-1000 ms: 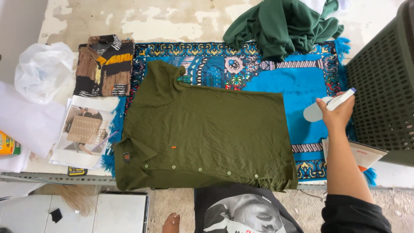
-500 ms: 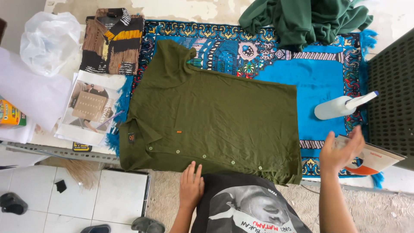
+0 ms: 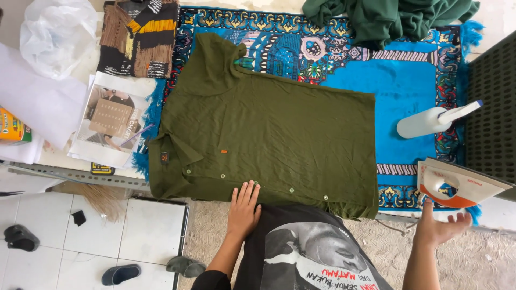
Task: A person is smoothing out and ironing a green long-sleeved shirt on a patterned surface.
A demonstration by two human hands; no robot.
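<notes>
So closest to us, our left hand lies flat on the near hem of the olive green shirt, fingers straight and only slightly fanned, pressing down just beside the row of small buttons. Nothing is pinched or held there. Our right hand is over at the right, open, fingers spread and loosely curled, right below the white and orange iron and maybe just brushing its underside; we can't tell if it actually touches. The iron stands tilted at the near right corner of the blue patterned mat.

The shirt lies spread flat on that mat on the tabletop, collar toward the left, sleeve pointing to the far side, still pretty wrinkled. A bit further out on the right, a white spray bottle lies on its side on the bare blue part of the mat, next to a dark mesh basket.

Left of the shirt there's a printed sheet with a photo, and beyond that a folded brown, black and yellow cloth and a crumpled clear plastic bag. At the far edge sits a heap of dark green clothes. Down on the tiled floor at the left, a few sandals.
</notes>
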